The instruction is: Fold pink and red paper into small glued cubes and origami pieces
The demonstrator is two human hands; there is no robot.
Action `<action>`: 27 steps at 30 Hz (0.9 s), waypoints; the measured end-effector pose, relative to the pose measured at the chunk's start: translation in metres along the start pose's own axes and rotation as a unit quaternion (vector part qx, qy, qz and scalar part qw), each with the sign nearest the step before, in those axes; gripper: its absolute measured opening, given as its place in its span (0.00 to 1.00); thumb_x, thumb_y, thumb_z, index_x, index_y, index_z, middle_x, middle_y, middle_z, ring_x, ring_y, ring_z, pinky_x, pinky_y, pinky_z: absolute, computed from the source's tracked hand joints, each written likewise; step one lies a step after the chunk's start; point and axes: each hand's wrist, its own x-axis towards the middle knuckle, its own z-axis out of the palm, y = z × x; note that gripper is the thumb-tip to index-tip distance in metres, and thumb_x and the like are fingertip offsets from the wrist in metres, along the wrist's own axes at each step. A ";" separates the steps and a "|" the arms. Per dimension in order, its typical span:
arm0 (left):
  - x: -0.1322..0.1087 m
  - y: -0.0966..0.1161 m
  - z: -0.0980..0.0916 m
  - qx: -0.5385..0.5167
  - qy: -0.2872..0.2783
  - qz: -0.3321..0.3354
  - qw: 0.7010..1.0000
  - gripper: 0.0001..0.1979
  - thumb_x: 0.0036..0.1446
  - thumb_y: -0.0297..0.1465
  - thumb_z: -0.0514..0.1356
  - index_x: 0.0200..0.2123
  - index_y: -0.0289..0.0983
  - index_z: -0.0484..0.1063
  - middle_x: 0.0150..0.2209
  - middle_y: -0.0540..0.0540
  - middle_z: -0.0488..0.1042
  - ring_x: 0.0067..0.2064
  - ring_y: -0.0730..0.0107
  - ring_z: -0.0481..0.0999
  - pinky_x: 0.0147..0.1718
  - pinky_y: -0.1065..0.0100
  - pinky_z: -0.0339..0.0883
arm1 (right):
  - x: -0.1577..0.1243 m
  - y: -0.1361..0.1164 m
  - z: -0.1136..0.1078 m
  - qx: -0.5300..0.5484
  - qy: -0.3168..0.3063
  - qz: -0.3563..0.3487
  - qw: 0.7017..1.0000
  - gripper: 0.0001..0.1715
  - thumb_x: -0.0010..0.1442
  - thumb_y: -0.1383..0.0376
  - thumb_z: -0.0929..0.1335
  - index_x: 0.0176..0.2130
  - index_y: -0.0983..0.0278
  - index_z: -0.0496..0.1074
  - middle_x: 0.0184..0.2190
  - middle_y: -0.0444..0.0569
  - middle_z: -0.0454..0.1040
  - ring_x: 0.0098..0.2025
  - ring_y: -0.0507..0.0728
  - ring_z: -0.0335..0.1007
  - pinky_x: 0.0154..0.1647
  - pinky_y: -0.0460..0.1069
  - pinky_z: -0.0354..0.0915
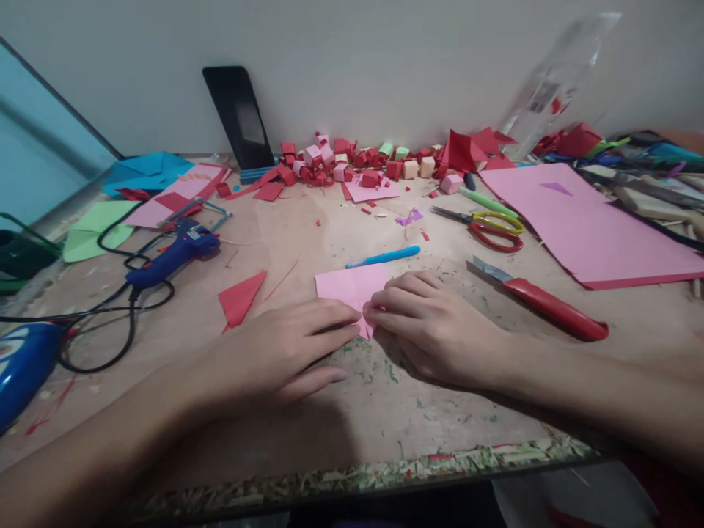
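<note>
A small pink paper piece [347, 285] lies flat on the worktable [308, 242] in front of me. My left hand [286, 352] rests on the table with its fingers stretched flat, the fingertips touching the paper's near corner. My right hand [434, 326] has its fingers curled and pressed down on the paper's right edge, meeting the left fingertips. Part of the paper is hidden under both hands.
A blue pen [383, 257] lies just behind the paper. A red utility knife [542, 301] and scissors [489, 227] are to the right, with a large pink sheet [583, 227]. A blue glue gun [170, 253] with its black cord and a red paper triangle [240, 297] are left. Folded paper cubes [352, 161] and a dark phone [239, 117] stand at the back.
</note>
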 end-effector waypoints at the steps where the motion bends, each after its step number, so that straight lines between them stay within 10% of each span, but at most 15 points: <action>1: -0.001 0.000 -0.001 0.003 0.000 -0.001 1.000 0.20 0.72 0.39 0.55 0.60 0.34 0.71 0.61 0.36 0.74 0.60 0.53 0.75 0.59 0.54 0.71 | 0.000 0.000 0.000 0.005 0.010 -0.002 1.000 0.10 0.69 0.70 0.65 0.42 0.68 0.77 0.43 0.56 0.80 0.44 0.63 0.72 0.48 0.60 0.67; 7: -0.006 -0.001 -0.004 0.021 0.007 -0.002 1.000 0.20 0.73 0.38 0.54 0.60 0.34 0.73 0.63 0.37 0.74 0.61 0.54 0.75 0.60 0.56 0.72 | -0.001 0.004 -0.011 0.124 0.146 0.038 0.981 0.09 0.63 0.74 0.64 0.42 0.66 0.72 0.44 0.59 0.80 0.46 0.61 0.76 0.46 0.56 0.71; 13: -0.003 -0.001 -0.002 0.030 0.020 0.021 0.999 0.20 0.73 0.37 0.55 0.60 0.33 0.72 0.62 0.36 0.74 0.60 0.52 0.76 0.57 0.54 0.74 | -0.001 0.012 -0.013 0.164 0.055 0.084 0.981 0.14 0.57 0.77 0.62 0.34 0.65 0.74 0.31 0.51 0.79 0.35 0.57 0.74 0.39 0.53 0.70; 27: -0.006 -0.001 0.000 0.053 0.016 0.028 0.998 0.23 0.73 0.41 0.54 0.63 0.33 0.69 0.64 0.37 0.72 0.63 0.54 0.74 0.61 0.56 0.70 | 0.000 0.013 -0.005 0.122 0.018 0.019 0.992 0.15 0.57 0.76 0.65 0.40 0.68 0.79 0.49 0.56 0.82 0.49 0.64 0.77 0.53 0.62 0.69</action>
